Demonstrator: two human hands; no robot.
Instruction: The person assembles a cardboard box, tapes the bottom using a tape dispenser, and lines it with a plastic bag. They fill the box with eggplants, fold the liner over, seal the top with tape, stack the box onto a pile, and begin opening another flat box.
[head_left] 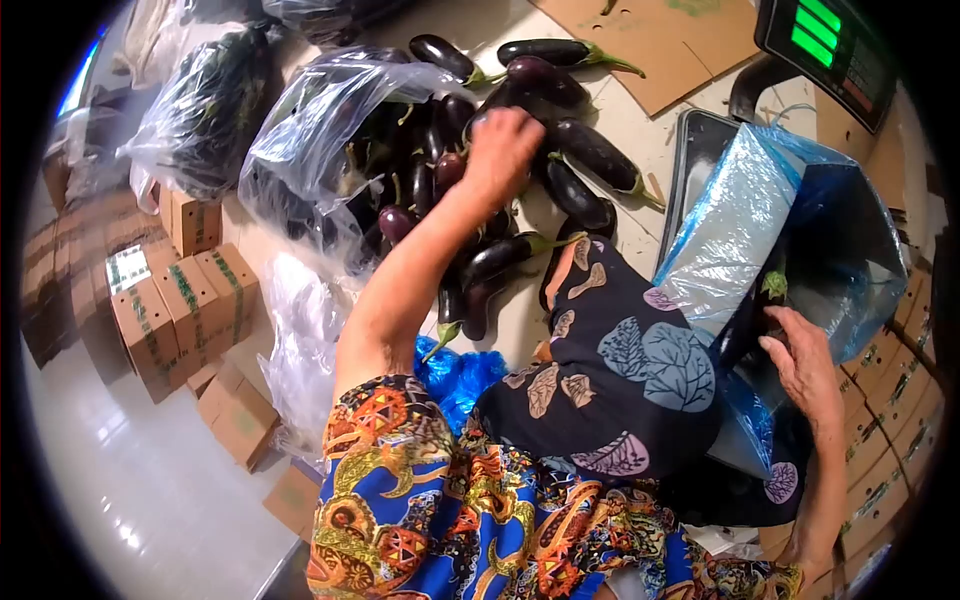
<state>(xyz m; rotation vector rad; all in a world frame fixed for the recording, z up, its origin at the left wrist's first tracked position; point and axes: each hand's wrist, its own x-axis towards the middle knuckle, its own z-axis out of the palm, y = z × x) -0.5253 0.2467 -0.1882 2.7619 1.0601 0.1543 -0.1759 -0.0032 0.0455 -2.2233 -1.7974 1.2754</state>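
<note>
Several dark purple eggplants [600,155] lie in a heap on the floor, some spilling from a clear plastic bag [320,110]. My left hand [502,150] reaches onto the heap, fingers bent down over the eggplants; its fingertips are hidden, so any hold is unclear. On the right, my right hand [803,365] is at the opening of a box lined with blue plastic [745,215], thumb and fingers apart. Beside its fingertips an eggplant with a green stem [774,284] lies in the lined box.
A scale display [825,45] with green digits stands at the top right. Cardboard boxes [150,330] are stacked at left, more [880,440] at right. Another filled plastic bag [205,110] sits at the upper left. A blue bag [460,380] lies near my legs.
</note>
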